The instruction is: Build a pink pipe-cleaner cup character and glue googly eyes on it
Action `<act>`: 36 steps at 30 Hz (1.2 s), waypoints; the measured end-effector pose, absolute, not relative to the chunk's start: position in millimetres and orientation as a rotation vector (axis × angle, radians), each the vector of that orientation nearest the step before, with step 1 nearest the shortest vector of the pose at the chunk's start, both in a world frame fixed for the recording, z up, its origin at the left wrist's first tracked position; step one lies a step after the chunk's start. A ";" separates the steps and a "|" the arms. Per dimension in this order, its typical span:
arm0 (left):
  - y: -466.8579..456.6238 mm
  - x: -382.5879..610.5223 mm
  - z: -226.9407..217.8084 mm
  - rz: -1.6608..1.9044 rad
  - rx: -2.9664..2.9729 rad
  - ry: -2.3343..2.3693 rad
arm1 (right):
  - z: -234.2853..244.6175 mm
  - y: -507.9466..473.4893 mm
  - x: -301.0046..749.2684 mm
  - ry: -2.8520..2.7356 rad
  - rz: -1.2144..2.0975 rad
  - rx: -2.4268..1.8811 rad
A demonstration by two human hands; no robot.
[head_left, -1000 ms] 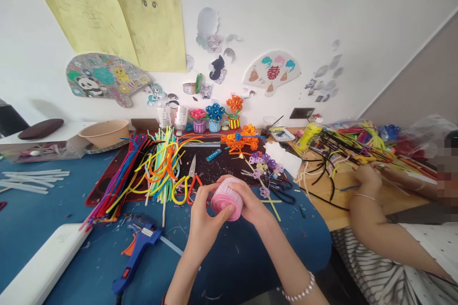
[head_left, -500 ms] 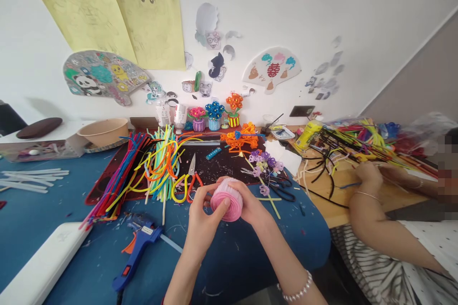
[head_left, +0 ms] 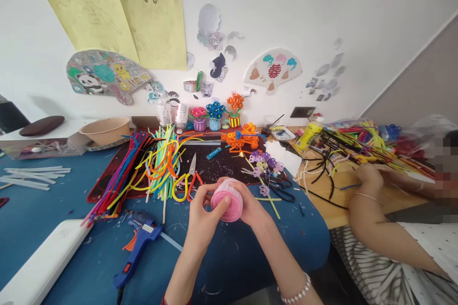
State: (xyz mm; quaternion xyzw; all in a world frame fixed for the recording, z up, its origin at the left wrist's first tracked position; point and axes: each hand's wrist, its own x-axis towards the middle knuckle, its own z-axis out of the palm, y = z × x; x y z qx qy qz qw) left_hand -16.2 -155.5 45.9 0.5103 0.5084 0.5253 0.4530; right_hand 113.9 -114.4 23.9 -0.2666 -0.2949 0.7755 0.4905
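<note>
Blue desk (head_left: 229, 259) under a white wall (head_left: 322, 9) hung with paper cut-outs (head_left: 272, 70), with a black mat (head_left: 223, 171) at its back. Just in front of the mat, a pink coil (head_left: 227, 200) sits between both hands, a thick, tight roll of pipe cleaner. Left hand (head_left: 205, 214) and right hand (head_left: 252, 205) hold it from either side, fingers (head_left: 238, 190) curled round it and close together, clamped on the roll; the left thumb (head_left: 225, 201) presses its flat end.

So far the roll looks wound and holds its shape. No stem or loose end shows on it, though the hands hide part of it. Three potted flowers (head_left: 215, 116) stand finished behind the mat, and a purple sprig (head_left: 263, 164) lies at the mat's right edge. Left of the mat, a heap of pipe cleaners (head_left: 121, 171) lies loose and unworked; before the mat, a blue glue gun (head_left: 139, 248) lies unheld, and orange scissors (head_left: 191, 178) lie on the mat's near edge. Right of the mat, a co-worker's hand (head_left: 370, 178) works apart, among black pipe cleaners (head_left: 324, 162).
</note>
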 end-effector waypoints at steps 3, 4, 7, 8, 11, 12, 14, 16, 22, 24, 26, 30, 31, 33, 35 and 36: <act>-156.4 -16.6 47.7 1.310 1.252 1.264 | 18.6 -112.9 112.2 -0.667 1.920 -0.656; -156.6 -16.9 48.1 1.316 1.244 1.268 | 17.3 -112.5 111.6 -0.653 1.933 -0.658; -156.9 -17.8 48.9 1.319 1.208 1.274 | 15.4 -112.1 109.8 -0.623 1.965 -0.653; -156.8 -18.0 49.0 1.314 1.199 1.274 | 15.5 -112.3 109.2 -0.613 1.971 -0.649; -155.9 -18.5 48.8 1.298 1.187 1.279 | 17.5 -114.0 106.6 -0.566 1.987 -0.641; -155.6 -18.7 48.8 1.295 1.184 1.280 | 18.6 -115.0 105.6 -0.546 1.993 -0.638; -155.0 -19.1 49.2 1.285 1.174 1.273 | 21.1 -117.3 103.8 -0.503 2.006 -0.629; -154.7 -19.5 50.4 1.276 1.167 1.259 | 22.9 -119.7 102.6 -0.458 2.014 -0.619; -153.7 -26.5 51.3 1.298 1.192 1.249 | 21.2 -123.1 105.1 -0.288 2.050 -0.628; -153.3 -32.1 48.0 1.308 1.207 1.281 | 19.6 -123.2 106.9 -0.224 2.036 -0.616; -153.6 -36.9 44.4 1.305 1.267 1.336 | 17.7 -122.8 108.5 -0.190 2.000 -0.613; -155.8 -36.0 43.4 1.319 1.474 1.388 | 12.5 -121.6 110.2 -0.206 1.953 -0.661; -156.0 -33.7 44.5 1.329 1.490 1.370 | 11.2 -121.4 110.5 -0.219 1.951 -0.674; -155.4 -28.1 46.7 1.349 1.466 1.336 | 8.8 -121.4 111.6 -0.240 1.948 -0.692; -153.4 -22.7 47.1 1.368 1.413 1.320 | 7.2 -121.7 113.1 -0.248 1.935 -0.696; -152.1 -20.2 46.5 1.374 1.389 1.315 | 6.7 -121.8 113.9 -0.250 1.925 -0.695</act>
